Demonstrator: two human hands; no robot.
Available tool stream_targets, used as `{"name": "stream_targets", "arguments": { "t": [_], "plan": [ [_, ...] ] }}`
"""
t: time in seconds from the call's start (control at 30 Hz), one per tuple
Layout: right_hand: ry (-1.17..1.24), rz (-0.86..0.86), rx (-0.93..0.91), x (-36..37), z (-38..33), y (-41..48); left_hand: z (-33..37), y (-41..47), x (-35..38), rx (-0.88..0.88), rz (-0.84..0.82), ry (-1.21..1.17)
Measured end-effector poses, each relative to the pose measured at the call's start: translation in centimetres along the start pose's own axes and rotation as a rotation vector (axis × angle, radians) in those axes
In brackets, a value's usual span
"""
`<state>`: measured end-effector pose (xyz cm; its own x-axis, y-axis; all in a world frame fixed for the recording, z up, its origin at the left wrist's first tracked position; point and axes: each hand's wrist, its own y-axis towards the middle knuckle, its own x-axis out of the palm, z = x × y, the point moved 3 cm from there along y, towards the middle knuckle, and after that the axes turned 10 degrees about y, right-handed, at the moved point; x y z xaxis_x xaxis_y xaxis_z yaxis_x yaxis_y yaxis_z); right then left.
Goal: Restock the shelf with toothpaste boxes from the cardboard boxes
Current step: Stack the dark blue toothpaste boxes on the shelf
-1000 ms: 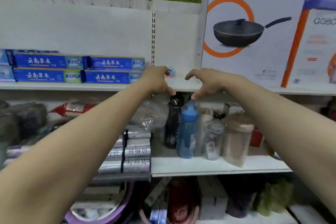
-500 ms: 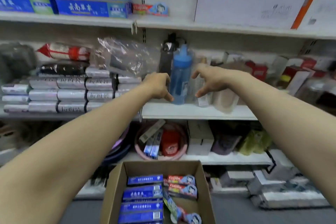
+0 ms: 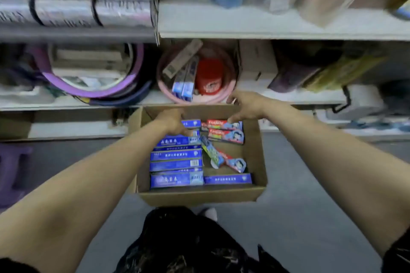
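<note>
Head camera looks straight down now, and the cardboard box (image 3: 199, 197) sits open on the grey floor (image 3: 299, 184), right in front of the bottom shelf (image 3: 277, 97). Inside it, the blue toothpaste boxes (image 3: 176, 158) are stacked in a column along the left side, with one more blue box (image 3: 228, 179) lying flat at the near right. Two red toothpaste boxes (image 3: 224, 135) lie at the far right corner, one just behind the other. Between them and the near blue box, a green-and-white box (image 3: 209, 153) lies tilted beside a loose red box (image 3: 236, 163).

Both arms are stretched out over the box. The left hand (image 3: 174, 123) hangs over the far end of the blue column, knuckles up, fingers pointing down and hidden behind the hand, so whether it grips anything cannot be told. The right hand (image 3: 246, 106) hovers over the far right corner, fingers loosely bent and spread, its thumb (image 3: 230, 120) right at the edge of the rearmost red box, not wrapped round it.

On the bottom shelf, a pink basin (image 3: 230, 86) holds a few more packs and a red tub (image 3: 209, 77). Purple rings (image 3: 93, 88) lean to its left.
</note>
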<state>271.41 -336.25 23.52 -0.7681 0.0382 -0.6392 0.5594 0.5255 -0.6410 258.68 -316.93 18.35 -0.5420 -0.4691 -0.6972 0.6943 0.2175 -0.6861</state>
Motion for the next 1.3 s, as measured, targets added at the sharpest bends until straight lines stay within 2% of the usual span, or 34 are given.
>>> {"name": "stream_targets", "arguments": {
  "t": [0.1,0.27,0.4,0.5,0.67,0.97,1.17,1.23,1.3],
  "plan": [
    [0.017,-0.13,0.09,6.3,3.2,3.0,-3.2,2.8,5.5,-0.036,-0.127,-0.051],
    [0.111,-0.33,0.221,14.4,7.6,5.7,-7.3,6.3,11.9,-0.066,-0.21,-0.039],
    [0.093,-0.448,0.289,18.2,10.6,6.6,-9.0,8.4,14.4,-0.068,-0.213,-0.059],
    [0.084,-0.462,0.301,19.9,12.0,6.9,-9.5,9.7,15.1,-0.058,-0.189,-0.067],
    [0.123,-0.481,0.39,22.1,13.6,7.6,-10.2,11.3,16.0,-0.052,-0.258,-0.086],
    [0.128,-0.468,0.392,24.1,15.6,8.6,-10.3,12.8,16.6,-0.033,-0.337,-0.133],
    [0.18,-0.596,0.453,21.6,15.5,7.8,-11.0,12.9,16.7,-0.07,-0.327,-0.231],
    [0.329,-0.614,0.487,19.8,15.2,7.1,-11.2,12.9,16.4,-0.086,-0.318,-0.238],
    [0.632,-0.629,0.552,18.5,14.5,6.0,-11.5,13.0,16.2,-0.094,-0.298,-0.238]
  ]
}}
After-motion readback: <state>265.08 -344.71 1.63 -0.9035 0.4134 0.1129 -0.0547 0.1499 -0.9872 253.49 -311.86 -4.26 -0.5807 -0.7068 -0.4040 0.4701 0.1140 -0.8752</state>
